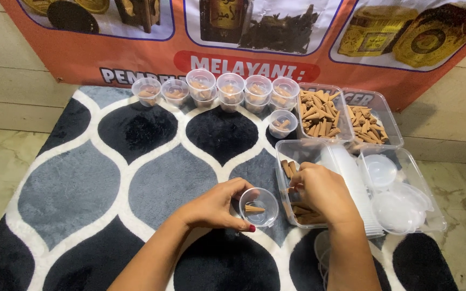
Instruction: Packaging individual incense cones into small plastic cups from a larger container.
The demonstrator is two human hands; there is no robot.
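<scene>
The left hand [216,206] grips a small clear cup [259,207] by its rim and side, thumb on the near edge, and holds the cup tilted just above the rug [152,178]. Inside the cup lies one brown cone [254,208]. The cup is near the middle of the scene, just left of a clear tray [297,148].

The right hand [319,191] is inside this tray, with the fingers curled down over a heap of brown cones [303,214]. It seems to pinch one cone, but the fingertips are hidden, so I cannot tell this for sure. More cones [287,168] lie in the far part of the same tray, just beside the hand.

To the right of the tray, touching it, there is another clear tray with a stack of cups [351,183] and round lids [397,207]. Farther away stand two open boxes full of cones, one [319,114] to the left and one [367,125] to the right. A row of filled cups [217,89] stands along the far edge of the rug, some stacked in two, and one more filled cup [282,124] stands alone a little nearer, just left of the boxes. Behind all this an orange banner [136,54] hangs on the wall.
</scene>
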